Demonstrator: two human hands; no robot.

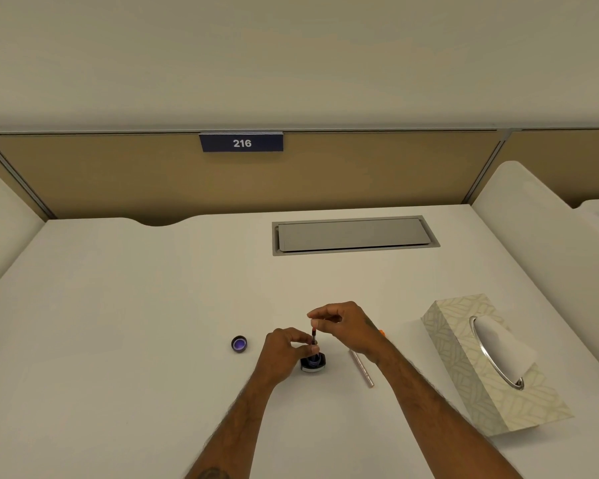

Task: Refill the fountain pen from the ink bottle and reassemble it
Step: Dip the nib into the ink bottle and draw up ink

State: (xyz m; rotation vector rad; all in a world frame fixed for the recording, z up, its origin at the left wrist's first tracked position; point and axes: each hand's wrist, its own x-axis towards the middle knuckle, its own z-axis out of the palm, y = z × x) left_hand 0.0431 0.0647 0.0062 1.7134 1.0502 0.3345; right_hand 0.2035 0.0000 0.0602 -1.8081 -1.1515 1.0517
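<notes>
Head view, white desk point(153, 305). Ink bottle point(312, 363) stands open near the front centre of the desk, small, dark, with a pale band at its base. Its cap point(239, 343) lies to the left, well apart from the bottle, opening up, purple inside. Pen section with its ink converter point(314, 335) is held upright over the bottle mouth, lower end down in the opening; whether the nib reaches the ink cannot be told, the fingers and bottle rim hide it. Left hand point(284, 350) sits just left of the bottle, fingers curled, thumb and forefinger pinched on the lower part of the pen section right above the bottle. Right hand point(346, 326) is above and to the right, thumb and forefinger closed on the top end of the converter, other fingers loosely bent. Pen barrel point(362, 369), a thin metallic tube, lies flat on the desk just right of the bottle, partly under the right wrist, pointing toward the near edge. A small orange object point(381, 332) shows behind the right hand; too hidden to identify. Tissue box point(478, 368), patterned, lies at the right with a white tissue up through its oval slot. Grey cable hatch point(353, 235) is set in the far desk; partition behind carries a plate reading 216 point(241, 143).
</notes>
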